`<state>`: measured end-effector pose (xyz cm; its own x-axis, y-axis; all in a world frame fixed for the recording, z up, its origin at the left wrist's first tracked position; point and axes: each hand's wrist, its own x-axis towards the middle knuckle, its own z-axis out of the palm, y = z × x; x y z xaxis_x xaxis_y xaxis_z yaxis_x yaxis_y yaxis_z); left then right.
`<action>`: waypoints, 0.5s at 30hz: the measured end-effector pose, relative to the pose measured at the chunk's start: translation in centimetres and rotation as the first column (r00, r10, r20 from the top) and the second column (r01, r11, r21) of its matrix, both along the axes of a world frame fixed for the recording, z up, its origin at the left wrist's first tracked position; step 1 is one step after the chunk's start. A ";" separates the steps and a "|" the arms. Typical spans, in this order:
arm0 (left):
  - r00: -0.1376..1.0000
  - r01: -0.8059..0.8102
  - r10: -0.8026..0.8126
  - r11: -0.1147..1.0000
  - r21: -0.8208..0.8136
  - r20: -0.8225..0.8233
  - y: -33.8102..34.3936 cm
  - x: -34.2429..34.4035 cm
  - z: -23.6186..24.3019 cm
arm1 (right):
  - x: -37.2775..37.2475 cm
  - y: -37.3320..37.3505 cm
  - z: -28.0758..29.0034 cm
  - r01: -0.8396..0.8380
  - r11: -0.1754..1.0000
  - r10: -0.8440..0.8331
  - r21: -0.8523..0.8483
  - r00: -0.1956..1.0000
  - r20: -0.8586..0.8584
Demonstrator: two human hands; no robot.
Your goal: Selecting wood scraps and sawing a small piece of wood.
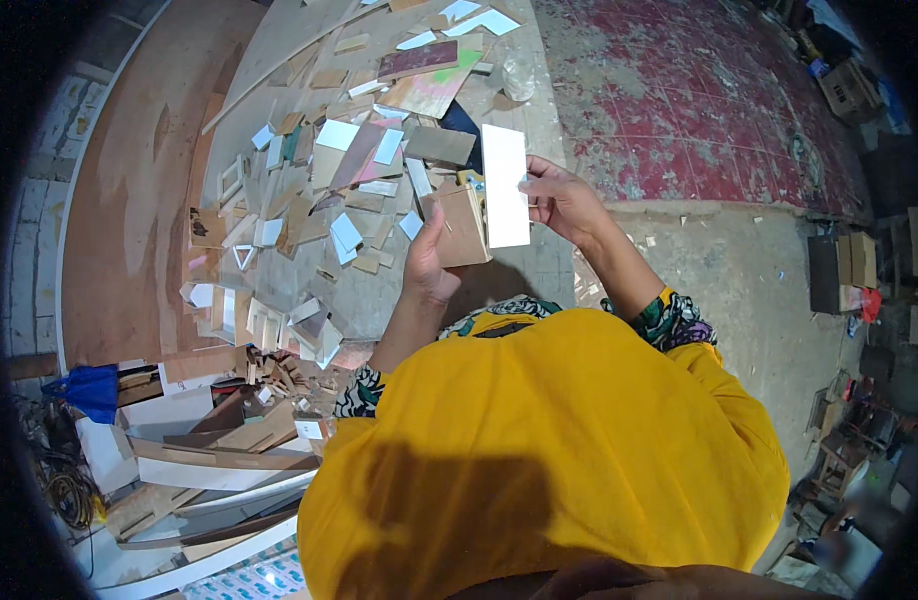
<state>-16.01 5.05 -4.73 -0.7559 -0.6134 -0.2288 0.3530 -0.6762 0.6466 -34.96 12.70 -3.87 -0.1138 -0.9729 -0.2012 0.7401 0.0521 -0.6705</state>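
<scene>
My left hand (431, 262) is closed on a brown board piece (462, 230), its thumb lying along the near face. It looks like a small stack or box of thin boards, though its far side is hidden. Just right of it, my right hand (563, 200) pinches a white rectangular panel (506, 190) by its right edge, held upright. The two pieces are close together; whether they touch I cannot tell. Beyond them, many wood and white board offcuts (359, 160) lie scattered over the pale floor.
A long brown plywood sheet (129, 200) lies at the left. Longer strips and boards (219, 450) are piled at the lower left beside a blue bag (84, 392). Red worn tiles (679, 110) cover the far right floor. Boxes (844, 272) and clutter line the right side.
</scene>
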 end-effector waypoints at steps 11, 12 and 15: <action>0.999 0.026 -0.026 1.000 0.018 0.044 1.5 -0.4 0.8 | 0.5 0.4 -0.3 -0.163 0.979 0.164 -0.125 0.986 -0.002; 0.997 0.031 -0.027 0.998 -0.047 0.069 1.7 -0.5 1.0 | 0.6 0.4 -0.7 -0.184 0.970 0.192 -0.157 0.981 0.039; 0.986 0.029 0.001 0.984 -0.174 0.165 2.1 -0.8 1.0 | 0.9 0.1 -1.9 -0.151 0.968 0.154 -0.199 0.988 0.001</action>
<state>-16.85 7.13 -3.70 -0.7258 -0.6446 -0.2403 0.2237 -0.5515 0.8036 -34.05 12.78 -5.80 0.0407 -0.9992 -0.0038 0.7448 0.0329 -0.6664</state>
